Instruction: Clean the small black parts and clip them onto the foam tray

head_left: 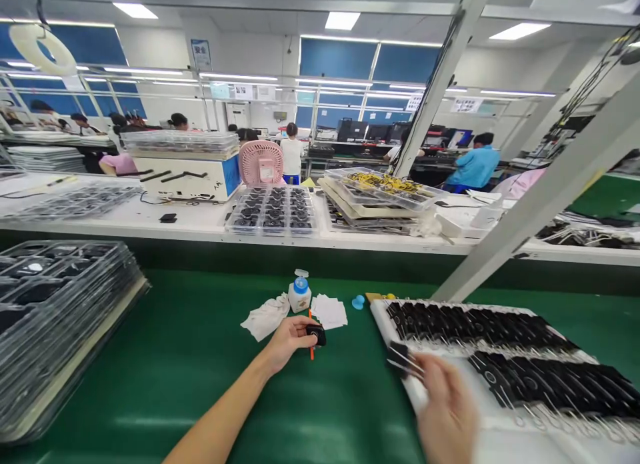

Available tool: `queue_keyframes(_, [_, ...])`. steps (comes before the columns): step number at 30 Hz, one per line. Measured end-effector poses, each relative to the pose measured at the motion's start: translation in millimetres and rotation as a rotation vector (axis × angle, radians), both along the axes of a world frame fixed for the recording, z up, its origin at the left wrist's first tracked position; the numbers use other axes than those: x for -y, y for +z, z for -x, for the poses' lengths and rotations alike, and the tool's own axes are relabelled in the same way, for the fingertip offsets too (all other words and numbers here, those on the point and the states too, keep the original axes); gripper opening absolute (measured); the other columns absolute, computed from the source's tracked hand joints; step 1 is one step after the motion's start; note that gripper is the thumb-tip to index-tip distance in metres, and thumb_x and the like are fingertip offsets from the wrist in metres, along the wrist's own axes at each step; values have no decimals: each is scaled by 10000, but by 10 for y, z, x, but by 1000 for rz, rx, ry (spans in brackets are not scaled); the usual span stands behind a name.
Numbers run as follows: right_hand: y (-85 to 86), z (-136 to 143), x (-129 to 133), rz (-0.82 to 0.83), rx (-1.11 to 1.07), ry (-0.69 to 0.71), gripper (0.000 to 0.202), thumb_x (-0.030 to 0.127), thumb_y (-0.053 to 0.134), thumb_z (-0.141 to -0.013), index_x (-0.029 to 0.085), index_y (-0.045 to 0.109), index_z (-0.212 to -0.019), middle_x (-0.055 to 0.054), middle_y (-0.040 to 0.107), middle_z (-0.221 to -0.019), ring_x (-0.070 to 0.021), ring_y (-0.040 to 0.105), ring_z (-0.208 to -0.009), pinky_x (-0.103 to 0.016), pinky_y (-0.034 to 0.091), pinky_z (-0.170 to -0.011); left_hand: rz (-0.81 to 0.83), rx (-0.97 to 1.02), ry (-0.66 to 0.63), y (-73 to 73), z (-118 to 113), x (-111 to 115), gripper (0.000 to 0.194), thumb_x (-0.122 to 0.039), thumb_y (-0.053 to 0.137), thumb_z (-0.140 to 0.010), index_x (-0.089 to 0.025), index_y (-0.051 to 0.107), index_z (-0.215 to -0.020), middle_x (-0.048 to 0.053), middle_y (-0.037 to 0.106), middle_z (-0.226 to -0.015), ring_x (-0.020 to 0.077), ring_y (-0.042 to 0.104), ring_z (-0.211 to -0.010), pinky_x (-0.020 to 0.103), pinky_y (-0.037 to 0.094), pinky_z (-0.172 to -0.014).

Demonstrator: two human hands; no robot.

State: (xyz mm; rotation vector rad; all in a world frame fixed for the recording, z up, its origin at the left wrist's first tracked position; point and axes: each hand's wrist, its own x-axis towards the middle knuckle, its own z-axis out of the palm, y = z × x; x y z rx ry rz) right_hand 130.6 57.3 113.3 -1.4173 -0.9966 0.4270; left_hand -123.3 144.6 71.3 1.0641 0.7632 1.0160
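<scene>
Head view: the left hand point(286, 344) pinches a small black part point(317, 335) above the green surface point(350, 391), its fingers point(304, 342) clamped on the part's edge; an orange stick point(312, 354) shows just behind it; the right hand point(447, 404), blurred by motion, has its fingers closed on the wire handles of a black binder clip point(399, 353), near the left edge of a white tray point(475, 417); rows of black clips point(475, 325) fill the tray; beyond the left hand stand a blue-capped white bottle point(299, 297), a crumpled tissue point(266, 319) and white sheets point(330, 311).
</scene>
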Motion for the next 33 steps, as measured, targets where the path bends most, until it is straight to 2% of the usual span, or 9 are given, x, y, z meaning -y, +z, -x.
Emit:
queue_keyframes(3, [-132,456,-651,-18,-65,274,422,638,524,-966,224,601,-945,-47,597,-766,-275,601,-712,-379,517,-680,-3,31,-8,-20,39,-48,426,-402,943,-647,-230,783,-1002,114,681,-1260,238,704,-948,340,559,-845])
queue_keyframes(6, [-279,737,-1153,-20,-68,544,425,640,537,-977,219,587,-953,-34,576,-775,-250,575,-687,-353,496,-653,11,58,38,-59,48,-112,459,-403,976,-582,-195,788,-945,127,537,-1469,241,699,-928,345,580,-814])
queue_keyframes(8, [-364,830,-1344,-13,-69,661,433,643,575,-968,210,593,-966,-36,579,-802,-235,563,-691,-339,488,-657,18,71,91,-86,43,-148,499,-412,989,-548,-168,787,-933,149,522,-1470,246,692,-919,336,584,-771])
queue_keyframes(11, [-459,900,-1455,6,-108,743,473,659,632,-936,192,619,-1010,-40,585,-830,-217,546,-694,-319,476,-662,-3,55,172,-112,23,-180,508,-429,972,-568,-164,783,-957,155,616,-1314,258,684,-941,324,577,-760])
queue_keyframes(16, [-521,1016,-1381,30,-280,674,598,750,699,-839,171,653,-979,-43,574,-797,-203,516,-684,-269,430,-589,-194,-141,303,-119,-40,-132,305,-334,838,-706,-187,788,-968,113,648,-1163,246,663,-1008,326,547,-868])
queue_keyframes(20, [-492,1114,-1252,30,-347,515,662,828,579,-886,173,633,-809,-35,538,-710,-196,484,-641,-273,413,-572,-297,-313,346,-118,-90,-38,235,-278,744,-752,-217,794,-974,105,649,-1184,218,656,-956,312,543,-810])
queue_keyframes(25, [-504,1128,-1232,6,-318,428,691,841,529,-903,186,560,-686,-21,504,-641,-191,463,-609,-281,376,-560,-409,-420,344,-106,-141,25,207,-255,703,-801,-247,794,-987,93,685,-1146,241,660,-1038,339,551,-877])
queue_keyframes(30, [-570,980,-1394,46,-324,319,670,813,520,-872,191,539,-622,-22,506,-601,-186,456,-580,-295,349,-559,-363,-378,332,-127,-191,0,200,-291,746,-786,-224,798,-967,115,680,-1209,253,673,-1054,326,566,-851])
queue_keyframes(33, [-636,866,-1512,75,-386,230,595,757,547,-812,210,490,-586,-9,476,-571,-179,437,-560,-295,332,-547,-226,-254,337,-157,-211,-39,293,-352,821,-725,-177,795,-959,133,726,-1076,250,696,-982,322,577,-851])
